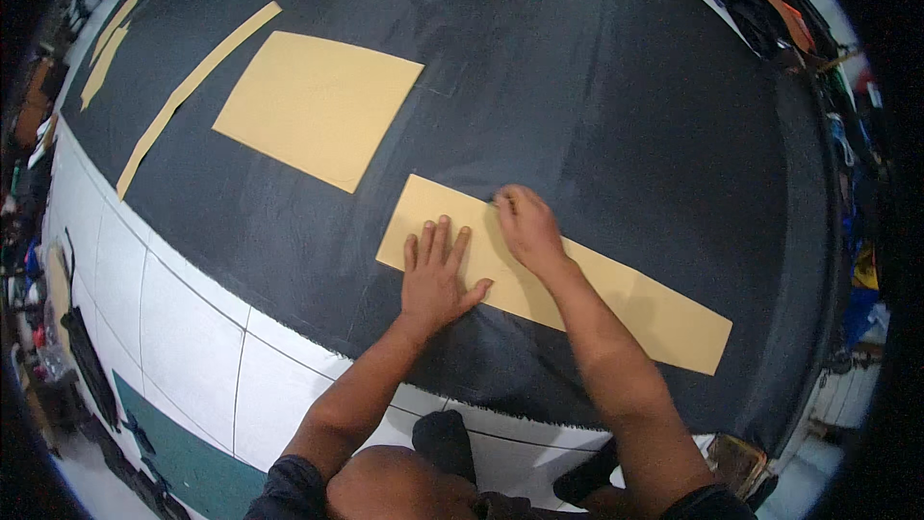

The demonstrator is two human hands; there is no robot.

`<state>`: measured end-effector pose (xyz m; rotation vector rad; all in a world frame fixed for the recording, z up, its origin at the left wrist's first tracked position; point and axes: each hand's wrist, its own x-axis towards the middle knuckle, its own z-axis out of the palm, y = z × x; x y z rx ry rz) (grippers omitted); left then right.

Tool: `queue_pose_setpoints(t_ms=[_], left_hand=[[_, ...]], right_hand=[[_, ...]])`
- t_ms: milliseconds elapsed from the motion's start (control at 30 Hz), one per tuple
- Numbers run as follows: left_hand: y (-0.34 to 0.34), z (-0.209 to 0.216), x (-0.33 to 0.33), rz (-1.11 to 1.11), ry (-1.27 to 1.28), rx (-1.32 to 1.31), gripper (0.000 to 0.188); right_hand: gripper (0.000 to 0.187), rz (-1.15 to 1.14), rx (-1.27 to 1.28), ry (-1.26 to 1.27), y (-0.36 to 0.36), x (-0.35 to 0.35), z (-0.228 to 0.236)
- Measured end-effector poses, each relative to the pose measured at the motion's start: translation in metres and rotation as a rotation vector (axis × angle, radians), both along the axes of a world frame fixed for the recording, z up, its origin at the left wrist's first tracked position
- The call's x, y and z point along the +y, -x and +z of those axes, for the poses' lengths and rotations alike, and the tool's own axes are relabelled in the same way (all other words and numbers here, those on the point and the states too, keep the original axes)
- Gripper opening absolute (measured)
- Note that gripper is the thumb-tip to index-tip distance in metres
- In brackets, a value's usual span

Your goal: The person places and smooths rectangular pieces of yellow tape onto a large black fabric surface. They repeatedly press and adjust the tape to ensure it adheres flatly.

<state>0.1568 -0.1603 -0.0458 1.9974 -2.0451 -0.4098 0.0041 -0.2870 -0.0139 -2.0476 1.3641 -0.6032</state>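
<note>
While the left hand (pixel 438 279) lies open and flat, fingers spread, on a long, tan, stiff-looking paper or card strip (pixel 505 274), the right hand (pixel 529 231) is drawn closed at that strip's far long edge; whether its fingertips pinch some small tool I cannot tell. Strip and hands are by the near edge of a large black fabric sheet (pixel 626 116), toward its near right corner, and a broad, tan, four-sided piece (pixel 318 111) lies apart, farther toward the sheet's left side. Judging by the pose, the right hand is working along the edge while the left one steadies, so good form here rests on an even, spread pressure that lets the strip neither slide nor swivel. Since only the left end is pinned and the right end lies free beneath the right forearm, a sideways push could turn it; the working fingers do best to follow the edge lightly, with the bracing palm moved along close by. Smoothing the fabric first also seems wise, because creases show beside the strip's near edge and could throw the line off.
</note>
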Motion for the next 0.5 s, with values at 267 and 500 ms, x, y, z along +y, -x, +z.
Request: queue_pose_setpoints(t_ms=[267, 500], left_hand=[[0.002, -0.002, 0.000, -0.030, 0.117, -0.015, 0.086], [0.007, -0.004, 0.040, -0.019, 0.237, 0.003, 0.066]], right_hand=[[0.039, -0.153, 0.506, -0.011, 0.205, 0.141, 0.026], [0.054, -0.443, 0.590, 0.175, 0.224, 0.149, -0.009]])
